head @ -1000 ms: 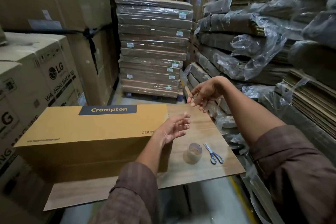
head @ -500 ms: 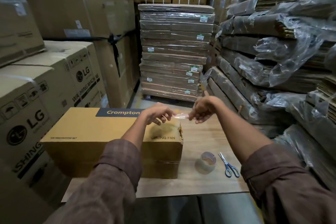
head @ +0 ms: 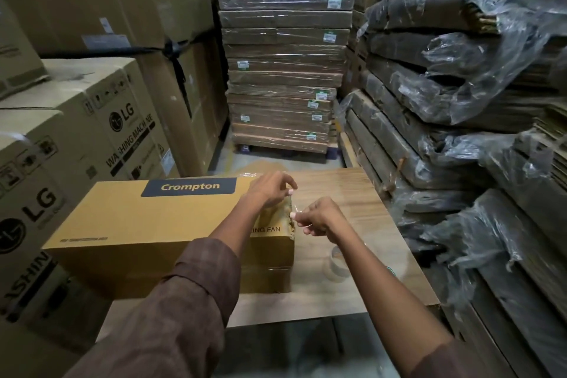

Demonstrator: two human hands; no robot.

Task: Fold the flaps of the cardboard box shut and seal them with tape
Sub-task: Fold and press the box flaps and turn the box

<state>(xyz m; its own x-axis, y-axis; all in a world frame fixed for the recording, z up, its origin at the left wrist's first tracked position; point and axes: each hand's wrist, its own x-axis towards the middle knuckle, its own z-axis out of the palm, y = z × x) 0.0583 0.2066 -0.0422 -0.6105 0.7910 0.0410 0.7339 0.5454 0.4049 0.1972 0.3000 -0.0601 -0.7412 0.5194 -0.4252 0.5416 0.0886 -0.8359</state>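
A long yellow-brown Crompton ceiling fan box (head: 147, 224) lies flat on a wooden board (head: 346, 193). My left hand (head: 270, 190) is over the box's right end and pinches one end of a clear tape strip (head: 293, 209). My right hand (head: 319, 218) pinches the strip's other end just right of the box's top right edge. The strip hangs at that edge, close to the cardboard. A clear tape roll (head: 337, 262) stands on the board, partly behind my right forearm. The scissors are almost wholly hidden by that arm.
Stacked LG washing machine cartons (head: 76, 138) rise at the left. A pallet of wrapped flat cardboard (head: 282, 70) stands ahead. Plastic-wrapped cardboard bundles (head: 460, 101) crowd the right side, close to the board's right edge.
Both hands went from open above the board to pinching a clear tape strip between them. They have since come down to the box's right end.
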